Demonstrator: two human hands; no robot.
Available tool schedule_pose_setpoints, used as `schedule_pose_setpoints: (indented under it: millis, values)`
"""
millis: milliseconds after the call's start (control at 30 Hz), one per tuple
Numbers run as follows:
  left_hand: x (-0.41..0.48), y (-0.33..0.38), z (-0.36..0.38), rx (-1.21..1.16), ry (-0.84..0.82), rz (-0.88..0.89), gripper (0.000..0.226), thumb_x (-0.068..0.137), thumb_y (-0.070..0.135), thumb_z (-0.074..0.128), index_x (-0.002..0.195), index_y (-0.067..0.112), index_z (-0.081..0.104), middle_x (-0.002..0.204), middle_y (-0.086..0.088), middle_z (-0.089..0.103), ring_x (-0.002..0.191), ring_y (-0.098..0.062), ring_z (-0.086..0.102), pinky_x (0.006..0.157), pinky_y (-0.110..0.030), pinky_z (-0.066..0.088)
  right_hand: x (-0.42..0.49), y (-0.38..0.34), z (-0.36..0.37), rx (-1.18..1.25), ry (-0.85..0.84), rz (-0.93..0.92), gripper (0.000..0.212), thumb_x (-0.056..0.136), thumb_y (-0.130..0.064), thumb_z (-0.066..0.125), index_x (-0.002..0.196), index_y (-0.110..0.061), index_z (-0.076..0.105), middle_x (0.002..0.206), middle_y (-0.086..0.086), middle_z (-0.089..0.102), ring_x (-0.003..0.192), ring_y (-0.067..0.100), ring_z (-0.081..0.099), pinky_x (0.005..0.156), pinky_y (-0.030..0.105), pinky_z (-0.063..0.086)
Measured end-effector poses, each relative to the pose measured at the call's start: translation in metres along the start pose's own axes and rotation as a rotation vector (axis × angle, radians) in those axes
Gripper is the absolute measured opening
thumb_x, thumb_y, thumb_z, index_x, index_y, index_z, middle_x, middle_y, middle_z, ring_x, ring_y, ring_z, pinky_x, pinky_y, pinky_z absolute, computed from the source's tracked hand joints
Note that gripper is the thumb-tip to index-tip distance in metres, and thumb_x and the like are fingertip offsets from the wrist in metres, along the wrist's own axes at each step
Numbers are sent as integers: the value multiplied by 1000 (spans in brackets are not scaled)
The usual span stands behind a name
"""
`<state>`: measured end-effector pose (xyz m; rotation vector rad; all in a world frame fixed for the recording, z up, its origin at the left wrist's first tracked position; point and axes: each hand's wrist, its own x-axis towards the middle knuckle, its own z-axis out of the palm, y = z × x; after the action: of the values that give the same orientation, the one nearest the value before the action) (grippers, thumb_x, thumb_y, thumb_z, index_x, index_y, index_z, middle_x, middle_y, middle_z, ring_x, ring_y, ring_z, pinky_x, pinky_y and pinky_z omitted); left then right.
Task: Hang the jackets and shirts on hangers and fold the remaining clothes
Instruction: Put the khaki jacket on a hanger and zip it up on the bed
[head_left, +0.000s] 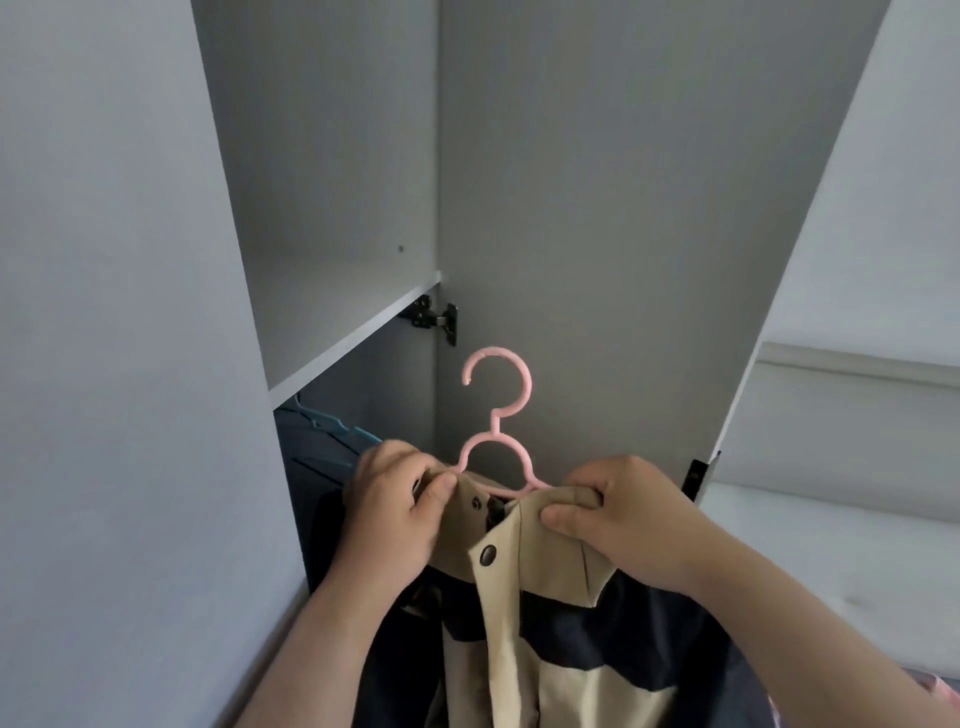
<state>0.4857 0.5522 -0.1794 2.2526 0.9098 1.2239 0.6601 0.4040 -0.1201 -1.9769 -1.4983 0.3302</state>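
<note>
Two grips: left hand (395, 512), right hand (628, 525) pinching collar of beige-and-navy fabric jacket (545, 649), seating it.
Hook: on pink plastic hanger (495, 422), kept clear for hanging.

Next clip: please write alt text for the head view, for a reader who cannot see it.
The left hand and right hand grip the collar of a beige and navy jacket on a pink hanger, holding it up before an open grey wardrobe. Blue hangers show inside, under its shelf.
</note>
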Motion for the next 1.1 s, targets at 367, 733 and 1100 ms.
schedule_pose_setpoints:
  millis: [367,733,1100]
  values:
    - [-10,-59,36,-79,423,-409,40,84,30,49,108,4,69,142,-14,45,132,-32,41,108,-39,32,90,19,73,157,-102,-227,33,81,-32,70,61,-11,54,58,1,52,52,6,41,50,22,34]
    - [6,-85,49,-205,722,-545,69,72,23,79,136,28,51,141,7,50,125,3,50,102,-20,44,183,-3,138,508,-328,-243,32,83,-25,75,56,-14,61,48,-11,50,47,-1,42,49,19,36]
    - [34,-114,45,-149,1035,-568,28,87,19,67,115,20,65,108,12,67,94,12,61,82,-9,48,223,-42,175,675,-480,-244,18,82,-22,75,68,-11,71,55,-5,59,51,2,52,49,15,41]
